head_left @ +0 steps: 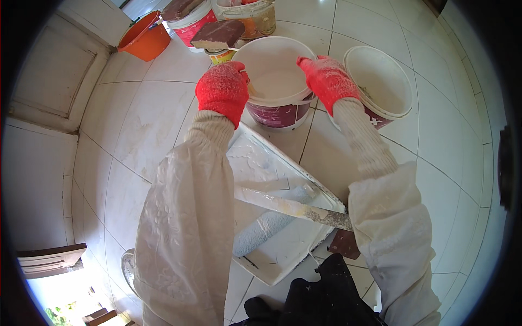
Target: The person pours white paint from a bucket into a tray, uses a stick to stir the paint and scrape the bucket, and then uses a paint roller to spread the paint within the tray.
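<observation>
Both my hands wear red gloves dusted with white. On the left side of a white paint bucket [277, 111] with a purple band, my left hand [223, 89] is closed at the rim. The opposite side of that rim is gripped by my right hand [329, 81]. Pale paint or residue coats the bucket's inside. Below it lies a white paint tray [258, 149], partly hidden by my left sleeve. A pale blue-white paint roller [263, 232] rests in the tray, and a paint-smeared flat stick [293, 207] crosses over it.
A second white bucket [399, 81] stands right of my right hand. At the far left are an orange basin [144, 38], a pink-banded bucket [190, 30], a stained bucket [260, 22] and a small yellow can [220, 56] under a brown block [217, 35]. White tiles [451, 179] cover the floor.
</observation>
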`<move>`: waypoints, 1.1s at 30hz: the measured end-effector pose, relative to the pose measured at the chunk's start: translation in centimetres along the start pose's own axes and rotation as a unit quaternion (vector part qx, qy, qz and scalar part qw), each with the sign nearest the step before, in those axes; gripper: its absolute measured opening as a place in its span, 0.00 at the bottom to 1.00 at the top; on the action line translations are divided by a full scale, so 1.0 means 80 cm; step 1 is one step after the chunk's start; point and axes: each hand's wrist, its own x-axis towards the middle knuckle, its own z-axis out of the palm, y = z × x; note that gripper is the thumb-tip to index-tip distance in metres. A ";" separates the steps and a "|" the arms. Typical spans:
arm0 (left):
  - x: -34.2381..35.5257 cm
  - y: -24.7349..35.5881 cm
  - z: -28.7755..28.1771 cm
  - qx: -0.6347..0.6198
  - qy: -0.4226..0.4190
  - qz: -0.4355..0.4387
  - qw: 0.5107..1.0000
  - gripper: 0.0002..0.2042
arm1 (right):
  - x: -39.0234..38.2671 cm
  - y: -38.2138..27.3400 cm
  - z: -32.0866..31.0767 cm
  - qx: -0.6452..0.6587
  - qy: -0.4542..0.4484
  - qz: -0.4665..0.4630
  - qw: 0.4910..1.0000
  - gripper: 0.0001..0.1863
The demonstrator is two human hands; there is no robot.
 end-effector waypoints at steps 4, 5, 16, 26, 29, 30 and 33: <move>0.002 0.006 -0.016 0.041 -0.090 -0.003 0.995 0.14 | -0.111 -0.006 -0.014 -0.157 0.060 -0.173 0.971 0.35; -0.002 0.011 -0.019 0.077 -0.084 -0.001 0.993 0.14 | -0.143 -0.001 -0.016 -0.156 0.048 -0.254 0.953 0.36; -0.197 0.038 -0.120 -0.380 0.008 -0.123 0.917 0.11 | -0.305 0.072 -0.016 -0.311 -0.305 -0.192 0.879 0.28; -0.485 0.103 -0.106 -0.347 -0.366 -0.134 0.853 0.17 | -0.336 0.008 -0.014 -0.313 -0.280 -0.219 0.881 0.14; -0.525 0.097 -0.085 -0.376 -0.444 -0.104 0.807 0.13 | -0.314 0.006 -0.012 -0.159 -0.281 -0.039 0.946 0.15; -0.536 0.102 -0.070 -0.349 -0.408 0.013 0.844 0.14 | -0.314 0.008 -0.007 -0.199 -0.251 -0.066 0.945 0.16; -0.569 0.126 -0.024 -0.353 -0.434 0.132 0.818 0.24 | -0.319 0.018 0.008 -0.312 -0.247 -0.220 0.891 0.18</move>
